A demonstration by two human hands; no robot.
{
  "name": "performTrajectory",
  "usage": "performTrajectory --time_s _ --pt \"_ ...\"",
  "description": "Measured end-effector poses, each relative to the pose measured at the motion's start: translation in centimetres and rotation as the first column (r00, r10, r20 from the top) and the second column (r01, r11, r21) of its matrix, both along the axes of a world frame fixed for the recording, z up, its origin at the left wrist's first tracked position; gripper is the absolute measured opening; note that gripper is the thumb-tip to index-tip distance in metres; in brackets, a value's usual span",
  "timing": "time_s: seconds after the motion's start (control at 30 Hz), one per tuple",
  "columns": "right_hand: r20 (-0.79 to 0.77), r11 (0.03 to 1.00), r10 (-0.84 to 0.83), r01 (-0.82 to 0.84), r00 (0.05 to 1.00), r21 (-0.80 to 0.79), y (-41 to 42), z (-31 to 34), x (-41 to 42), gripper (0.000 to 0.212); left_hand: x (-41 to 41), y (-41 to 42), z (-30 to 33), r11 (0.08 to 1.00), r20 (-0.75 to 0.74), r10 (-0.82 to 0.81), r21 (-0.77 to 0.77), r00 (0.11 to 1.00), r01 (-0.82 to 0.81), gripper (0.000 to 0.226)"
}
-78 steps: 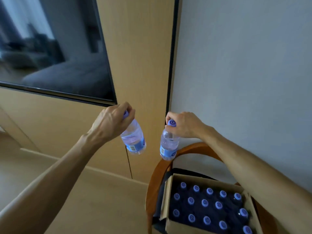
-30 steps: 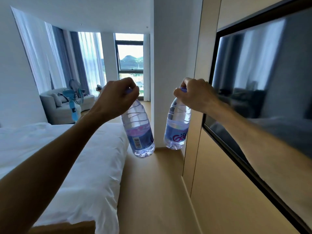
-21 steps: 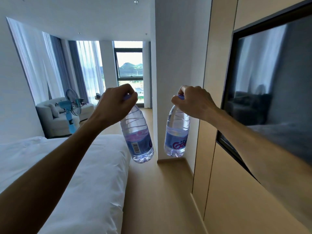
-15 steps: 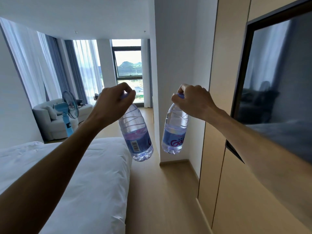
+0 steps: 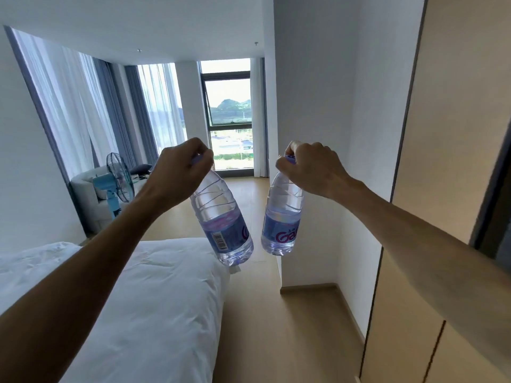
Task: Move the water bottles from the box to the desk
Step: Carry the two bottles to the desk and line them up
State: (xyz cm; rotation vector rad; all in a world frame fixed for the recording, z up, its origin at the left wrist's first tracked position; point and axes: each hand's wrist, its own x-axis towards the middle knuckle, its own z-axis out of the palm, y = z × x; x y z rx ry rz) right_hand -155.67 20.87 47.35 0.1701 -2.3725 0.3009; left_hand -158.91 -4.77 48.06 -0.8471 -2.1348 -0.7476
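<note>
Clear plastic, purple-capped – two water bottles hang in the air beside the white bed, each held by its top. The left hand has its fingers curled round the cap of the left bottle, which tilts with its base swung away from the bed. The right hand grips the cap of the right bottle, nearly upright, farther from the bed – the two bottles near each other, not touching. Beyond the bed stands a blue fan
</note>
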Motion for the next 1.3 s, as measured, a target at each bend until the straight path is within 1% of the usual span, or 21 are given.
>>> performTrajectory --time_s 0.27,0.4,0.6,0.9,1.1,1.3 --pt "-0.002 0.999 0.047 -0.047 0.999 0.024 3.3 0.0 -14.7 0.023 -13.4 2.8 -0.3 0.996 0.003 0.084 0.01 0.996 -0.084 0.02" --pt "0.001 0.998 0.055 -0.055 0.998 0.027 3.8 -0.7 -22.0 0.029 -20.1 3.4 -1.2 0.994 0.021 0.109 0.011 0.994 -0.109 0.019" --pt "-0.017 0.996 0.084 -0.083 0.996 0.044 3.6 -1.3 -34.3 0.025 -31.7 3.4 -2.0 0.992 0.006 0.117 0.037 0.993 -0.117 0.021" --pt "-0.046 0.998 0.059 -0.059 0.997 0.003 3.3 0.3 -53.1 0.03 -51.7 3.5 -0.8 0.997 0.016 0.083 0.003 0.996 -0.083 0.022" --pt "-0.073 0.997 0.047 -0.051 0.996 -0.06 4.1 0.4 -64.6 0.028 -64.0 3.7 -1.2 0.989 -0.019 0.132 0.068 0.991 -0.13 0.026" --pt "-0.063 0.992 0.1 -0.105 0.993 -0.066 5.5 -1.6 -77.1 0.022 -75.7 5.2 -2.4 0.979 -0.01 0.18 0.096 0.984 -0.178 0.026"
